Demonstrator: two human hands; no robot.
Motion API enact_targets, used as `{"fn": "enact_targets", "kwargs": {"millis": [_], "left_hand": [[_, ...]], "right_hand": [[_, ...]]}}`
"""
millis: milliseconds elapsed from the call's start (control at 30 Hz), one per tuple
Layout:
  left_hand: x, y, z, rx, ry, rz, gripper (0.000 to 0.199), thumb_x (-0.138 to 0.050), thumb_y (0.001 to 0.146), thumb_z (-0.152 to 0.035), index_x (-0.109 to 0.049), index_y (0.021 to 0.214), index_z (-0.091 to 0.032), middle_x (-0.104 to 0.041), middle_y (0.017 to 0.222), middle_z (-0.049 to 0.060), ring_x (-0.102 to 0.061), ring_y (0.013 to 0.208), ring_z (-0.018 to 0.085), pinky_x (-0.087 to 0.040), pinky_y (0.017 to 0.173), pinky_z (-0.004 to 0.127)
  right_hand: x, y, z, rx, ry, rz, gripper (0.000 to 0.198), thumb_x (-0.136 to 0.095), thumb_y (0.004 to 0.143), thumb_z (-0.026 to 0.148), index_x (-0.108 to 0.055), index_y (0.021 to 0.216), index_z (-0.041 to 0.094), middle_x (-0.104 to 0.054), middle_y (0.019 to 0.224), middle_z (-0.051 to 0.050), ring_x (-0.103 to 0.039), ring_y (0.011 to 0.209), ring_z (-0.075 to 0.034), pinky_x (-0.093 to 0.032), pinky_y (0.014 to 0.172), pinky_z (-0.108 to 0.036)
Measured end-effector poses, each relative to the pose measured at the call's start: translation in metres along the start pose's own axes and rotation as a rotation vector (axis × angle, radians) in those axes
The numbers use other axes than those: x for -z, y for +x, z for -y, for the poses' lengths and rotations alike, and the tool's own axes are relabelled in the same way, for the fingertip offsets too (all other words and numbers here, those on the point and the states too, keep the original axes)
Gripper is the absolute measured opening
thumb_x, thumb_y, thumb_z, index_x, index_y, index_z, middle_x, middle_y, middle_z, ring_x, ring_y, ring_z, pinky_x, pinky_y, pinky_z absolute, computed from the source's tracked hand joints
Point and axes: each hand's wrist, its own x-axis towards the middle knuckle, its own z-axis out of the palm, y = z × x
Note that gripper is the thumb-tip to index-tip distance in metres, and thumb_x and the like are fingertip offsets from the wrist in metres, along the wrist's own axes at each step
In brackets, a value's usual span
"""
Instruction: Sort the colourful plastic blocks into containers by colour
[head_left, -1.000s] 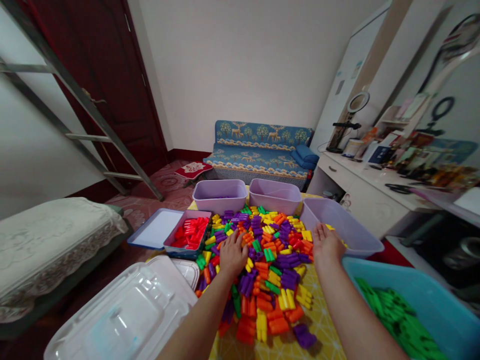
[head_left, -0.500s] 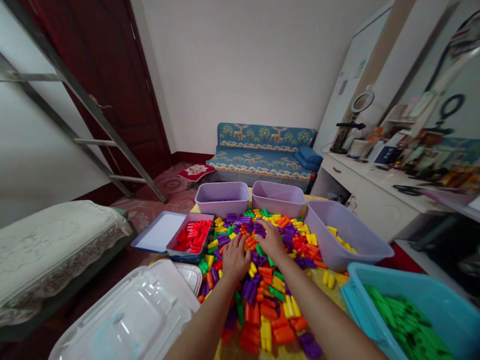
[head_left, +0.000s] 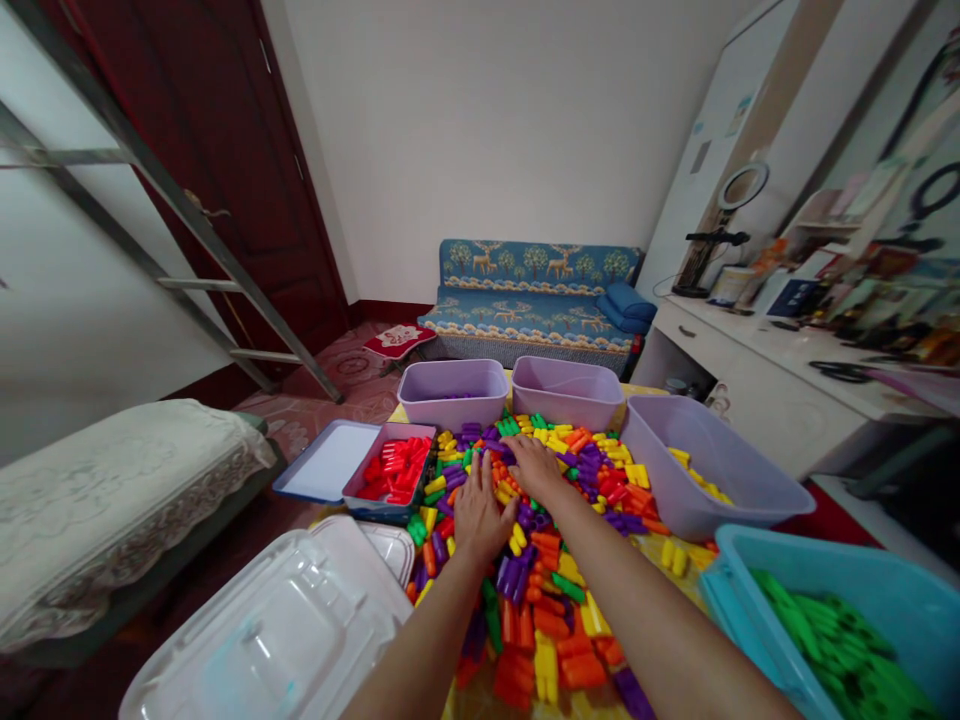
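Observation:
A spread of tube-shaped plastic toy pieces (head_left: pixel 512 580) in purple, orange, yellow, green and red covers the table. My left hand (head_left: pixel 480 512) rests over its middle, palm down, with the fingers stretched forward and the thumb out to the side. Just to the right and slightly farther off, my right hand (head_left: pixel 535 468) lies over the pieces with its fingers extended to the left. Small orange pieces (head_left: pixel 505 478) show between the two hands. Neither hand visibly grips a piece; what lies under the palms is hidden.
Two lilac bins (head_left: pixel 452 395) stand behind the pieces; a third lilac bin (head_left: pixel 697 470) holds yellow ones. A teal bin (head_left: pixel 750 548) contains green pieces, and a hinged box (head_left: pixel 352 490) red ones. White lids (head_left: pixel 277 630) lie front left. Beyond is a blue sofa (head_left: pixel 525 305).
My left hand has stretched its fingers farther forward over the pieces. My right hand's fingers have shifted a little to the left. The whole view has shifted slightly.

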Motion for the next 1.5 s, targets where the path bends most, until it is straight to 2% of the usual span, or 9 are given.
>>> {"fn": "enact_targets", "kwargs": {"millis": [233, 433, 567, 733, 933, 1067, 1233, 1367, 1500], "left_hand": [[0.001, -0.002, 0.000, -0.028, 0.030, 0.009, 0.087, -0.068, 0.079, -0.042, -0.025, 0.154, -0.026, -0.021, 0.162, 0.013, -0.044, 0.136, 0.031, -0.040, 0.107, 0.043], [0.002, -0.003, 0.001, -0.030, 0.033, 0.024, 0.060, -0.069, 0.080, -0.042, -0.053, 0.136, -0.026, -0.032, 0.158, 0.013, -0.043, 0.137, 0.031, -0.039, 0.108, 0.044], [0.001, -0.002, 0.003, -0.036, 0.031, 0.028, 0.055, -0.068, 0.082, -0.042, -0.056, 0.132, -0.024, -0.038, 0.154, 0.015, -0.042, 0.138, 0.031, -0.037, 0.109, 0.044], [0.001, -0.001, 0.004, -0.034, 0.031, 0.051, 0.053, -0.067, 0.082, -0.037, -0.055, 0.133, -0.027, -0.043, 0.150, 0.011, -0.044, 0.135, 0.029, -0.037, 0.109, 0.043], [0.005, -0.002, 0.002, -0.057, 0.016, 0.065, 0.052, -0.067, 0.081, -0.032, -0.056, 0.132, -0.032, -0.047, 0.147, 0.007, -0.043, 0.134, 0.028, -0.038, 0.108, 0.045], [0.005, -0.002, 0.001, -0.062, 0.017, 0.063, 0.046, -0.067, 0.080, -0.032, -0.060, 0.126, -0.032, -0.048, 0.146, 0.006, -0.043, 0.133, 0.029, -0.038, 0.107, 0.046], [0.004, -0.002, 0.000, -0.064, 0.032, 0.053, 0.046, -0.063, 0.079, -0.024, -0.061, 0.124, -0.029, -0.049, 0.146, 0.006, -0.042, 0.133, 0.027, -0.037, 0.108, 0.045], [0.002, -0.002, 0.000, -0.059, 0.006, 0.027, 0.052, -0.058, 0.085, -0.030, -0.052, 0.136, -0.026, -0.050, 0.146, 0.007, -0.043, 0.133, 0.027, -0.037, 0.107, 0.045], [0.002, 0.000, 0.002, -0.067, -0.082, -0.001, 0.042, -0.042, 0.096, -0.032, -0.053, 0.136, -0.028, -0.056, 0.140, 0.004, -0.047, 0.129, 0.023, -0.038, 0.107, 0.041]], "right_hand": [[0.003, -0.031, -0.019, 0.081, 0.092, -0.027, 0.036, -0.049, 0.083, 0.010, -0.064, 0.113, 0.024, -0.068, 0.117, -0.002, -0.059, 0.112, -0.017, -0.040, 0.098, -0.031], [-0.002, -0.055, -0.034, 0.051, 0.232, -0.069, 0.037, -0.050, 0.086, 0.016, -0.064, 0.120, 0.021, -0.067, 0.120, -0.007, -0.058, 0.115, -0.018, -0.040, 0.101, -0.031], [0.001, -0.058, -0.022, -0.005, 0.159, -0.029, 0.053, -0.053, 0.084, 0.015, -0.054, 0.136, 0.025, -0.060, 0.134, -0.006, -0.052, 0.126, -0.021, -0.037, 0.105, -0.037], [0.007, -0.054, -0.001, -0.037, 0.068, -0.020, 0.036, -0.054, 0.086, 0.014, -0.067, 0.116, 0.027, -0.068, 0.122, -0.004, -0.058, 0.118, -0.020, -0.035, 0.103, -0.035], [0.002, -0.063, -0.006, -0.031, 0.098, -0.204, 0.025, -0.050, 0.091, 0.022, -0.069, 0.107, 0.025, -0.072, 0.108, -0.005, -0.061, 0.107, -0.021, -0.037, 0.099, -0.034], [-0.010, -0.067, -0.017, -0.126, 0.285, -0.334, 0.029, -0.045, 0.091, 0.026, -0.067, 0.108, 0.021, -0.072, 0.106, -0.009, -0.063, 0.104, -0.023, -0.042, 0.094, -0.035], [-0.023, -0.066, -0.023, -0.337, 0.671, -0.574, 0.050, -0.039, 0.089, 0.050, -0.065, 0.114, 0.015, -0.072, 0.101, -0.012, -0.066, 0.095, -0.026, -0.050, 0.082, -0.036], [-0.033, -0.070, -0.020, -0.333, 0.810, -0.512, 0.054, -0.043, 0.086, 0.057, -0.064, 0.112, 0.015, -0.072, 0.097, -0.011, -0.067, 0.079, -0.024, -0.054, 0.072, -0.035], [-0.040, -0.072, -0.019, -0.341, 0.755, -0.434, 0.046, -0.044, 0.086, 0.050, -0.065, 0.112, 0.019, -0.072, 0.092, -0.009, -0.069, 0.075, -0.023, -0.054, 0.070, -0.035]]}}
